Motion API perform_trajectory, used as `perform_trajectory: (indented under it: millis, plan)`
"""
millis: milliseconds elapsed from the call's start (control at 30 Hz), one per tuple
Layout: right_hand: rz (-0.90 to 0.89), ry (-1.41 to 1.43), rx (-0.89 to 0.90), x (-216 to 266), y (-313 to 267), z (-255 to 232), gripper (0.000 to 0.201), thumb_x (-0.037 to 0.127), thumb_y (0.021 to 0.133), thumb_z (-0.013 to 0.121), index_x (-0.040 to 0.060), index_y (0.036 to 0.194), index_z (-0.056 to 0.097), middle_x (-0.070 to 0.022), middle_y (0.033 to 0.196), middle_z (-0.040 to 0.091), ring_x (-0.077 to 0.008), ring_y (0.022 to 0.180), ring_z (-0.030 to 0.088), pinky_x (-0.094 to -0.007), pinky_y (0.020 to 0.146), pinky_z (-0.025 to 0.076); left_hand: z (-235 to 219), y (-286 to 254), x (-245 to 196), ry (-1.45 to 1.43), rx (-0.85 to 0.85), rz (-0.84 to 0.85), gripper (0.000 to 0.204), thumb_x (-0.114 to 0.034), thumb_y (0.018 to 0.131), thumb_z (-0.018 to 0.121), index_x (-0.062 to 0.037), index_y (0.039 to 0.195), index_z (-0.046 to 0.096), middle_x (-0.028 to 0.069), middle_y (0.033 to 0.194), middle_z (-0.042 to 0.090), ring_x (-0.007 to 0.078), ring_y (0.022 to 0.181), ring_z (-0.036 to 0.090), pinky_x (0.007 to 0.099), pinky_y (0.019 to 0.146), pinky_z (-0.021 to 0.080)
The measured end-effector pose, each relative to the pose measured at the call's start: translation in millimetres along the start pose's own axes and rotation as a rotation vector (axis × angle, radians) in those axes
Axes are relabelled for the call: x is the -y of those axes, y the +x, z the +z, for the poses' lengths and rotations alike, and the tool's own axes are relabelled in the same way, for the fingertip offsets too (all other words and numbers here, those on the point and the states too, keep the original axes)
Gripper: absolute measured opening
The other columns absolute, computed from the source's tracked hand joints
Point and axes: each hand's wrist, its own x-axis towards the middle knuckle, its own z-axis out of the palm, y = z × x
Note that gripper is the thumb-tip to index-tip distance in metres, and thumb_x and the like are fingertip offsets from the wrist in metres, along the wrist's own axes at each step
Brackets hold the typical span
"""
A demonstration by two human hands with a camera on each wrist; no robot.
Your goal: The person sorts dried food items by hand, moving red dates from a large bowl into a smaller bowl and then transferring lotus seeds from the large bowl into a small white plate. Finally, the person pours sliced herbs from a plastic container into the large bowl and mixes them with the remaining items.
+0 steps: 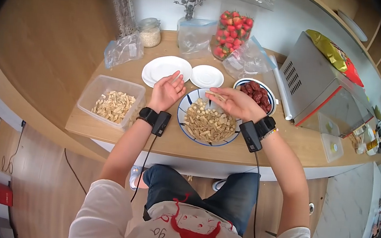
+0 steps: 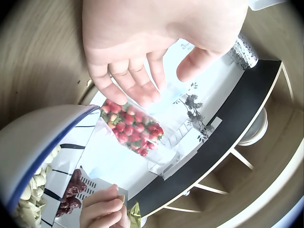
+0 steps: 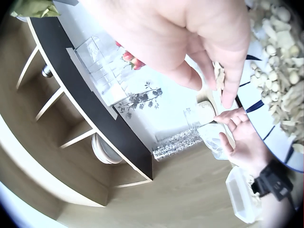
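Note:
My right hand (image 1: 239, 105) is over the back right of a wide white bowl (image 1: 181, 126) with a blue rim, pinching a few pale dried slices (image 3: 219, 76) between thumb and fingers. Beneath it, the bowl holds similar pale slices (image 1: 210, 127) and small round, cream-coloured pieces (image 1: 197, 108). To the bowl's left, my left hand (image 1: 169, 91) is raised with its fingers loosely spread and nothing in it. It overlaps the edge of a white plate (image 1: 156, 68). A clear plastic tub (image 1: 90, 103) with pale chopped pieces (image 1: 114, 105) stands left of that hand.
A bowl of red dates (image 1: 256, 94) sits right of my right hand, beside a white roll (image 1: 281, 89) and a grey microwave (image 1: 310, 81). Behind are a small white plate (image 1: 207, 76), a bag of strawberries (image 1: 233, 32), clear zip bags (image 1: 196, 37) and a jar (image 1: 150, 33).

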Motion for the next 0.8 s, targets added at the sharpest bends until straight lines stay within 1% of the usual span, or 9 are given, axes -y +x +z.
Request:
perform_trajectory:
  millis: [100,133,233,333,433,533,633,733,800]
  plan:
    - [-0.012,0.048,-0.075,-0.8,8.6,-7.8,0.027,-0.001,0.092,0.043,-0.0180,0.114,0.041,-0.0235,0.117,0.050,-0.0315,0.114,0.052,-0.0321,0.100,0.045,-1.4,-0.2,0.9,-0.021,0.013,0.008,0.038,-0.017,0.087,0.050,-0.0052,0.123,0.044,0.0084,0.110,0.055,0.0207,0.098,0.053,0.0379,0.091,0.040]
    - [-0.017,0.162,-0.027,-5.7,23.3,-16.2,0.027,0.000,0.093,0.042,-0.0178,0.113,0.041,-0.0229,0.113,0.053,-0.0290,0.110,0.054,-0.0288,0.096,0.049,-3.9,-0.4,0.8,-0.028,0.046,0.002,0.038,-0.017,0.088,0.050,-0.0045,0.123,0.044,0.0088,0.111,0.055,0.0208,0.099,0.053,0.0376,0.091,0.039]
    - [0.025,0.176,-0.054,-5.6,30.8,8.3,0.024,0.002,0.093,0.043,-0.0140,0.111,0.043,-0.0175,0.103,0.056,-0.0195,0.094,0.060,-0.0239,0.081,0.055,-0.6,-0.8,0.5,-0.004,0.007,0.005,0.038,-0.018,0.088,0.049,-0.0040,0.123,0.045,0.0096,0.111,0.055,0.0211,0.101,0.052,0.0373,0.092,0.039]
    - [-0.002,0.043,0.027,-5.5,37.7,19.3,0.021,0.003,0.093,0.045,-0.0114,0.108,0.045,-0.0141,0.100,0.057,-0.0158,0.087,0.059,-0.0213,0.071,0.055,-4.5,-1.8,-0.5,-0.033,0.018,0.019,0.038,-0.018,0.088,0.049,-0.0042,0.123,0.045,0.0092,0.110,0.056,0.0212,0.101,0.052,0.0373,0.091,0.039]
    - [0.043,0.041,0.044,-6.7,32.5,21.8,0.018,0.004,0.093,0.046,-0.0093,0.105,0.046,-0.0123,0.098,0.058,-0.0147,0.085,0.058,-0.0218,0.069,0.053,-3.1,-2.4,-0.9,-0.027,0.006,0.032,0.038,-0.018,0.088,0.049,-0.0044,0.123,0.045,0.0091,0.110,0.056,0.0211,0.101,0.052,0.0374,0.091,0.039]
    - [0.028,0.091,-0.042,-13.3,25.7,14.3,0.026,0.010,0.096,0.042,-0.0118,0.111,0.045,-0.0167,0.105,0.058,-0.0210,0.095,0.058,-0.0291,0.084,0.052,-4.1,1.6,1.4,0.019,0.010,0.024,0.041,-0.021,0.088,0.049,-0.0035,0.125,0.045,0.0089,0.113,0.053,0.0209,0.100,0.052,0.0379,0.092,0.039]
    - [0.085,0.066,-0.025,-14.7,15.8,19.3,0.038,0.016,0.099,0.034,-0.0151,0.119,0.041,-0.0227,0.116,0.053,-0.0288,0.112,0.052,-0.0361,0.100,0.044,-1.5,1.8,1.6,0.014,-0.011,0.017,0.038,-0.019,0.089,0.048,-0.0041,0.124,0.045,0.0094,0.111,0.056,0.0206,0.102,0.052,0.0375,0.092,0.038]
    - [0.115,0.125,-0.019,-16.9,16.2,13.8,0.045,0.020,0.100,0.029,-0.0170,0.124,0.036,-0.0267,0.126,0.047,-0.0331,0.123,0.043,-0.0392,0.107,0.035,-4.1,0.9,0.7,0.021,0.004,0.018,0.038,-0.020,0.089,0.047,-0.0042,0.124,0.045,0.0093,0.111,0.056,0.0204,0.102,0.052,0.0376,0.093,0.038]
    - [0.113,0.078,0.022,-15.0,15.7,16.1,0.043,0.019,0.099,0.030,-0.0170,0.122,0.037,-0.0273,0.125,0.046,-0.0328,0.123,0.043,-0.0398,0.107,0.035,-3.7,-0.4,-0.2,0.009,0.020,0.013,0.038,-0.020,0.090,0.047,-0.0043,0.124,0.045,0.0092,0.111,0.056,0.0205,0.102,0.052,0.0376,0.093,0.038]
